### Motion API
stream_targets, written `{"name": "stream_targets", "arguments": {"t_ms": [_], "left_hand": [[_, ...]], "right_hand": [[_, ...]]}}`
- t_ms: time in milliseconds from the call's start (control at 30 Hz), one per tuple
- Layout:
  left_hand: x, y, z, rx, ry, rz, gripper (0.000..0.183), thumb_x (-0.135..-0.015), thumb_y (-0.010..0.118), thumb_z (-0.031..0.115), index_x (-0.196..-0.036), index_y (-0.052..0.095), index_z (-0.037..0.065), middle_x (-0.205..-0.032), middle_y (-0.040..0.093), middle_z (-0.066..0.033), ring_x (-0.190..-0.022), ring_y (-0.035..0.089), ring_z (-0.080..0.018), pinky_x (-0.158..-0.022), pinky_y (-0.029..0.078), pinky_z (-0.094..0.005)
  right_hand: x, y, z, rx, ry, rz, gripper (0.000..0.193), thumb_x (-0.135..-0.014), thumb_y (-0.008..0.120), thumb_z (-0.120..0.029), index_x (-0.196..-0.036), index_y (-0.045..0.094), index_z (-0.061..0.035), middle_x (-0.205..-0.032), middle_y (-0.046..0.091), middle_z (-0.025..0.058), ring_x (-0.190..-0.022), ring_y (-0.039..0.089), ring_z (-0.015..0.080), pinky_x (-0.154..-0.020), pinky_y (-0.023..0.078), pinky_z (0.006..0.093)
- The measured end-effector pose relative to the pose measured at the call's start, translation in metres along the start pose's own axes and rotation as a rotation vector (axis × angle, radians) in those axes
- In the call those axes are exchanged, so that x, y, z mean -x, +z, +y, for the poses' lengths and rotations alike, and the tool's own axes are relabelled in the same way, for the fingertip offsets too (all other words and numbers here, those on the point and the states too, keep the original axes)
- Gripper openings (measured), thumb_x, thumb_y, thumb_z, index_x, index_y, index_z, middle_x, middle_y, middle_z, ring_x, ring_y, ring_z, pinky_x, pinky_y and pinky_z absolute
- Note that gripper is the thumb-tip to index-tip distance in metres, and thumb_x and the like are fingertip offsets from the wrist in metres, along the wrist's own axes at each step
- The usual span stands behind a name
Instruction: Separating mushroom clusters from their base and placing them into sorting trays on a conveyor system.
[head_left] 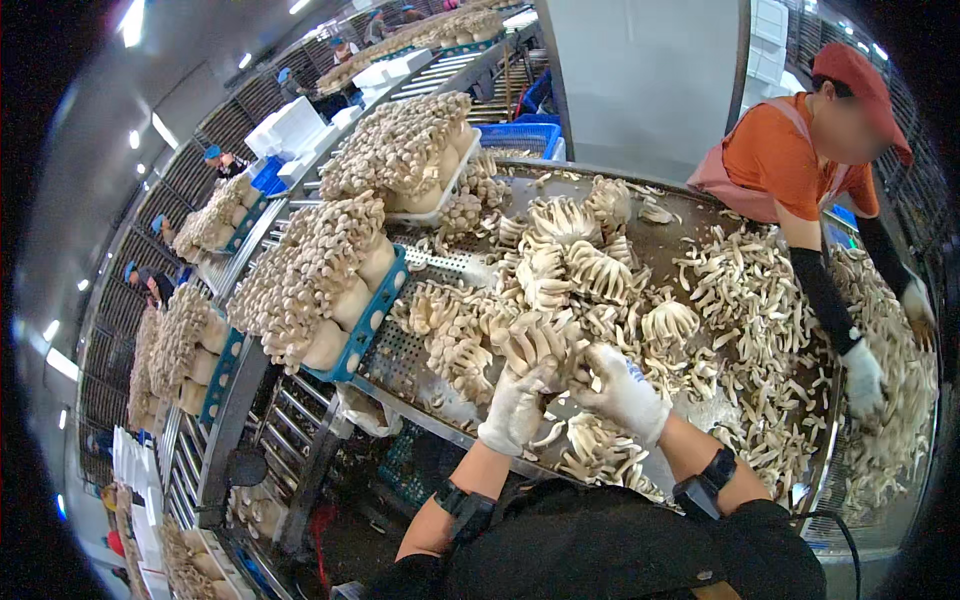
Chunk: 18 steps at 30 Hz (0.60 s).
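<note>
My left hand (514, 408), in a white glove, is closed around a cluster of mushrooms (532, 343) with pale stems and grey-brown caps, held just above the table's near side. Close to the right of that cluster is my right hand (628, 392), also gloved. Its fingers are curled together at the tips, and what they pinch, if anything, is hidden. Beneath and beside my hands, loose mushrooms (600, 447) lie on the metal table (668, 468). More clusters (565, 225) are heaped beyond them, and separated mushrooms (750, 320) spread to the right.
Blue crates (398, 290) of growing mushroom blocks (330, 265) stand along the left on a roller conveyor (300, 415). At right, a co-worker (790, 150) in orange reaches white gloves into a mushroom-filled tray (880, 400). A blue basket (520, 138) sits at the table's far end.
</note>
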<state>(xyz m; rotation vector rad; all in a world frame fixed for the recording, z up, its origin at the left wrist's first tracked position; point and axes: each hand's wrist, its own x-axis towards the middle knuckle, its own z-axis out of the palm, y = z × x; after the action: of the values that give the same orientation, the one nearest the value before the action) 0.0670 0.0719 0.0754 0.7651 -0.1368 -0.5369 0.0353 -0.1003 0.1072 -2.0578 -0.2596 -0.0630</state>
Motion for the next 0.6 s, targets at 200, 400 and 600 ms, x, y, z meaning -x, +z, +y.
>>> {"name": "stream_targets", "arguments": {"t_ms": [200, 400, 600], "left_hand": [[0.002, -0.025, -0.011, 0.162, 0.044, -0.124, 0.035, -0.090, 0.051, 0.010, -0.124, 0.047, 0.003, -0.110, 0.056, -0.0021, -0.102, 0.054, -0.0161, -0.093, 0.044, -0.0268], [0.005, 0.014, 0.001, -0.017, 0.060, 0.058, 0.049, -0.091, 0.045, -0.003, -0.136, 0.038, 0.015, -0.128, 0.048, -0.0009, -0.114, 0.047, -0.0127, -0.096, 0.041, -0.0296], [0.002, 0.015, 0.006, -0.002, 0.113, 0.124, 0.060, -0.079, 0.052, -0.009, -0.133, 0.041, 0.014, -0.121, 0.050, -0.0007, -0.099, 0.051, -0.0108, -0.089, 0.043, -0.0285]], "right_hand": [[0.002, 0.014, 0.000, -0.063, 0.009, 0.088, 0.029, -0.076, 0.062, -0.013, -0.099, 0.056, 0.0033, -0.090, 0.058, 0.0205, -0.085, 0.057, 0.0347, -0.077, 0.047, 0.0363], [-0.006, 0.002, -0.006, 0.142, -0.175, 0.329, 0.019, -0.082, 0.059, -0.010, -0.099, 0.059, -0.0015, -0.092, 0.058, 0.0177, -0.085, 0.059, 0.0331, -0.075, 0.047, 0.0384], [-0.003, -0.029, 0.020, 0.171, -0.019, 0.398, 0.027, -0.082, 0.065, -0.016, -0.102, 0.058, 0.0010, -0.094, 0.059, 0.0182, -0.088, 0.058, 0.0307, -0.077, 0.048, 0.0374]]}}
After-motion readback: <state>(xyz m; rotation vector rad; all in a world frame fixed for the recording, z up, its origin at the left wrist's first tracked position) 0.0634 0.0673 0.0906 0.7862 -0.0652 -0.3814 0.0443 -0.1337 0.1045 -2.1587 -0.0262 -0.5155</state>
